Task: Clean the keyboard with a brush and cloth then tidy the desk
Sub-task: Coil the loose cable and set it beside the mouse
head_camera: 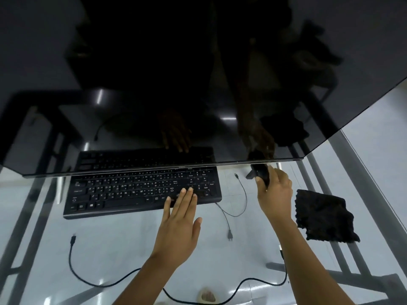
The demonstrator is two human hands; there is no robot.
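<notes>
Glass formed the table (114,245) top, and a black keyboard (141,192) lay on it under the lower edge of a dark monitor (198,84). The left hand (178,219) rested flat and released, fingertips on the keys at the keyboard's right end. At two o'clock from it, the right hand (275,190) grasped a small black object, likely the brush (261,173). A black cloth (323,215) lay at three o'clock, just beside the right forearm. Loose cables (72,260) trailed across the near table.

cloth (323,216) right of keyboard (141,192)
</notes>
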